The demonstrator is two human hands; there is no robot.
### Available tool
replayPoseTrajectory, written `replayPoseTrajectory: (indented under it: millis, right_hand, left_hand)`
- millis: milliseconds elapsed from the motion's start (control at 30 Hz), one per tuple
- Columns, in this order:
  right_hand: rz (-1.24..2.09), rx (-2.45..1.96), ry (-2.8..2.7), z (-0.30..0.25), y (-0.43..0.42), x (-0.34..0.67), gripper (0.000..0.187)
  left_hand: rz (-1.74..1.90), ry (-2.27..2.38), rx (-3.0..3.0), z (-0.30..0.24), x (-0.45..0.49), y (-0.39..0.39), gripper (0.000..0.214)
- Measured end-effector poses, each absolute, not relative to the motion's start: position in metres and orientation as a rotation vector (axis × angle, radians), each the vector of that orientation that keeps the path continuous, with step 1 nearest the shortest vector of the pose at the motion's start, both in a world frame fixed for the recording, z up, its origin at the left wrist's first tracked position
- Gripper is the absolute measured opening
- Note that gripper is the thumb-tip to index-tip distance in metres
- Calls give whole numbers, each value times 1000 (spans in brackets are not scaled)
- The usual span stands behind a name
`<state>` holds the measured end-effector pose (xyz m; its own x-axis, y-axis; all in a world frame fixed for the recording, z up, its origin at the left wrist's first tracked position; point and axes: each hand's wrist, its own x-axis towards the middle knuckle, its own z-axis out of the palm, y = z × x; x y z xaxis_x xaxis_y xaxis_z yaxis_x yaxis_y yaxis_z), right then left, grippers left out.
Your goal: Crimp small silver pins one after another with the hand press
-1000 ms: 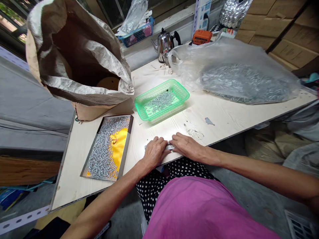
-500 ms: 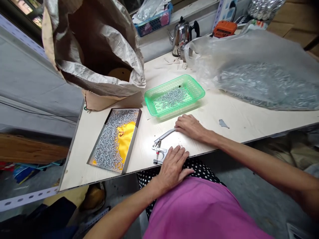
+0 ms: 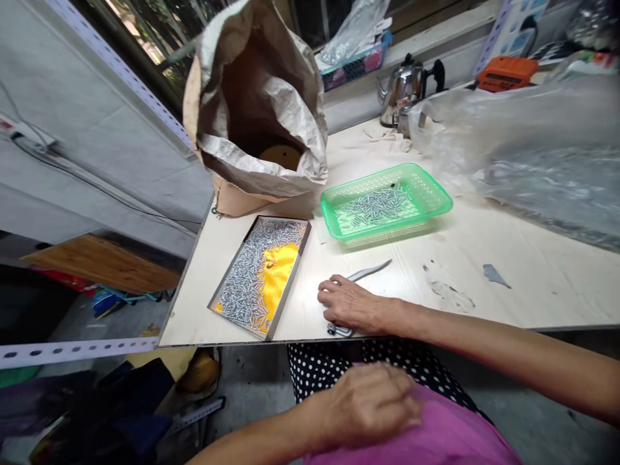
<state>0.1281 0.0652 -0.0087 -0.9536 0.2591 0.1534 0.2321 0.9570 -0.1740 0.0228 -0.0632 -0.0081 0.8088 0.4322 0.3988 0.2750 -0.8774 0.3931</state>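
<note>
My right hand (image 3: 356,303) lies over the body of a small metal lever tool (image 3: 371,270), its fingers curled round the tool's near part. The tool's grey lever sticks out beyond the hand, and a metal end shows under the wrist side; the middle is hidden. Just in front of the pink shirt, over my lap, my left hand (image 3: 372,403) is raised off the table with bent fingers, smeared by motion. Left of the tool lies a shallow tray (image 3: 287,296) with small metal pins (image 3: 247,278) and a yellow cloth (image 3: 279,278).
A green plastic basket (image 3: 387,229) with metal pins stands behind the tool. Farther back are a large open paper sack (image 3: 217,194), a steel kettle (image 3: 404,87) and an orange tool battery (image 3: 506,72). A clear plastic bag (image 3: 547,174) fills the right side. A grey scrap (image 3: 495,276) lies near it.
My right hand has moved from the lever's end onto the tool's body. My left hand has lifted off the table edge and come back over my lap. The view has turned left.
</note>
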Motion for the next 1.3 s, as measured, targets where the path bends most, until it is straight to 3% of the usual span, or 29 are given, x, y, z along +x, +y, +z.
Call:
replayPoseTrajectory:
  millis: [67,167,267,367,533,667,833,1000,1300]
  right_hand:
    - [213,-334,-2927,-14,67,125,15]
    - [216,-325,-2897,-19,65,120,14]
    - [188,-400,-2785,-12,66,119,14]
    - [164,-588,-2582,13,84,135,20]
    - [72,-1004,-2268,58,145,187,17]
    - [-22,-1204,-2235,63,147,212,20]
    - [544,-1121,-2464,31,79,207,13]
    - [801,-1133,-2563,2,21,211,10]
    - [730,-1312,-2586,-7,13,206,6]
  left_hand:
    - [803,575,2724,3,1,-65,16]
    - [925,1041,2749,17,-48,-42,17]
    - [657,1879,2571,22,-104,-2,22]
    - [265,2215,2402,17,-147,30,25]
    - [-177,2150,2401,11,-173,50,25]
    - [-329,1989,2419,20,-176,55,26]
    - [-361,1908,2421,28,-179,65,27]
    - [-483,1893,2476,24,-180,77,27]
    - [329,1954,2036,40,-148,66,25]
